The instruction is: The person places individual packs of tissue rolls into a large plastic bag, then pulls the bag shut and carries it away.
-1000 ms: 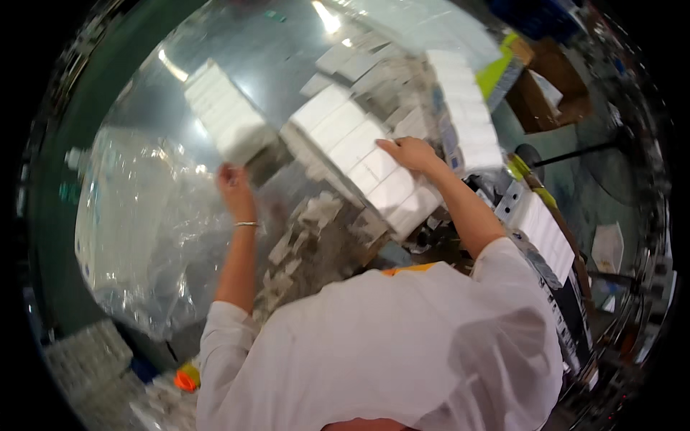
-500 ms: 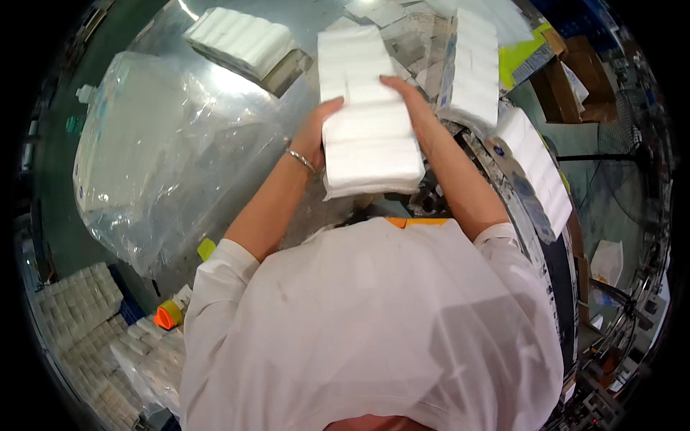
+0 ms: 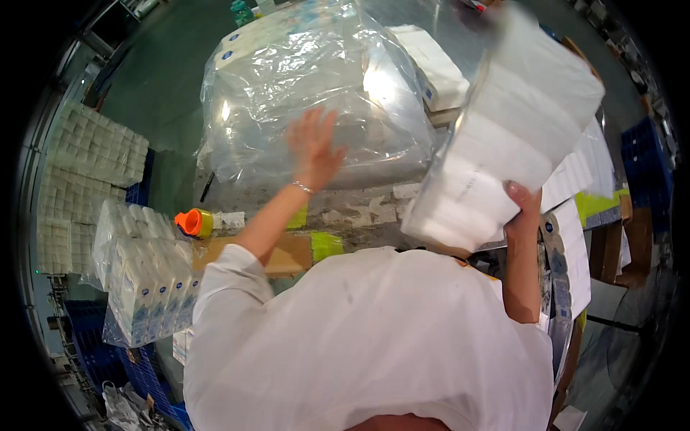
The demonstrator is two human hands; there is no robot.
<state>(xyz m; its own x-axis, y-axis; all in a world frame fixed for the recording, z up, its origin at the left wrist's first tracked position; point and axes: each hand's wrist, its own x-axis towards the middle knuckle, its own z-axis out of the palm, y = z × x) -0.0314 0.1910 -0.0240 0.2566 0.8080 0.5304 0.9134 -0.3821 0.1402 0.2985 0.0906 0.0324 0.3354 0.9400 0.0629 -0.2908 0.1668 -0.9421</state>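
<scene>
My right hand (image 3: 523, 208) grips the near right side of a long pack of white paper rolls (image 3: 496, 144), which it holds up tilted on the right. The thumb lies on the pack's face; the other fingers are hidden behind it. My left hand (image 3: 316, 151), slightly blurred, has its fingers spread and holds nothing. It is over the near side of a large clear plastic bag (image 3: 273, 108) with wrapped packs inside; whether it touches the film I cannot tell.
Behind the held pack lies another white pack (image 3: 431, 61). An orange-and-yellow tape dispenser (image 3: 192, 223) sits on the worn table's (image 3: 359, 215) left end. Bagged packs (image 3: 147, 284) and stacked packs (image 3: 93, 151) stand at left. More packs (image 3: 568, 251) line the right, near a cardboard box (image 3: 636, 244).
My left hand has let go of the pack and moved over to the bag. My right hand has tilted the pack and carried it right. The head view has turned left.
</scene>
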